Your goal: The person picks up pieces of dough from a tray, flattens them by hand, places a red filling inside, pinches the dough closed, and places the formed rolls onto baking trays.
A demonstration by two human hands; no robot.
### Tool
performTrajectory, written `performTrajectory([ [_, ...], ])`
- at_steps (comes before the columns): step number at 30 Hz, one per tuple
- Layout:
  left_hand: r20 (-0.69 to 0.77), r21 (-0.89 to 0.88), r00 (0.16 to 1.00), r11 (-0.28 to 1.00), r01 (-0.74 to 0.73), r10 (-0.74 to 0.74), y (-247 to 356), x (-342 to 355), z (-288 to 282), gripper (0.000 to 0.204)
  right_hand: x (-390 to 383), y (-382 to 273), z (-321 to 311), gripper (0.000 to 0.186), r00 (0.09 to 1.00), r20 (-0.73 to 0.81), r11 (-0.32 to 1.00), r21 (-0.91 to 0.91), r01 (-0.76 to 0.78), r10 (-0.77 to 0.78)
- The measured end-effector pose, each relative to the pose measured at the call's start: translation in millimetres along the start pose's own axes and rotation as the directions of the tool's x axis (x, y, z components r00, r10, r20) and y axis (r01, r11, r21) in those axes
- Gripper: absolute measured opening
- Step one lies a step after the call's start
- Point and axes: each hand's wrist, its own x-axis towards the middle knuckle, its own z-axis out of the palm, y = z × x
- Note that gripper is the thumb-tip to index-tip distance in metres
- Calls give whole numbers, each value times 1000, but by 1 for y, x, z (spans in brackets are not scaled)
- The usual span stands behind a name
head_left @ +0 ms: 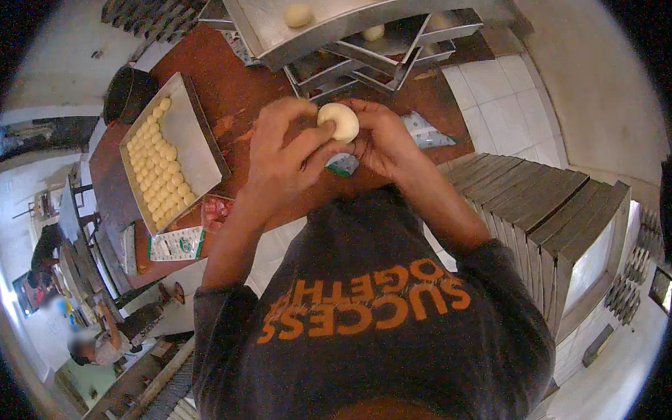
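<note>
Above the table's near edge, a round, pale dough ball is held up between my hands. My right hand grips it from the right with curled fingers. From the other side, my left hand presses its thumb and bent fingers against the dough; those fingers are slightly blurred. Below the hands, a green and white packet lies partly hidden. On the left, a rectangular metal tray holds many small dough balls packed along one side, with bare metal on the other.
Stacked metal trays stand at the far side, a few dough balls on the top one. A dark round pot, a red plastic bag and packets surround the left tray. Pans stand at right. People are at far left.
</note>
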Motion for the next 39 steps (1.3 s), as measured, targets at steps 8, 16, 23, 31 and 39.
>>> performTrajectory([
  [8, -98, 26, 994, 998, 59, -56, -1, -11, -1, 26, 6, -5, 1, 23, 991, 134, 992, 120, -36, 19],
  [16, -126, 31, 990, 997, 70, -66, -7, -23, -8, 17, 16, 8, 5, 25, 974, 221, 997, -60, -44, 56],
  [23, -316, -140, 865, 921, 364, -390, 13, -42, -1, 34, 27, 9, -2, 29, 981, 174, 992, -101, -70, 87],
  [31, -341, -377, 500, 603, 703, -796, 16, -114, 16, 41, 7, -60, -7, 34, 935, 329, 443, -863, 242, 130],
  [39, -367, -370, 329, 461, 807, -870, 5, -112, 38, 33, 16, -274, 16, 37, 587, 357, -314, -933, 178, -727],
])
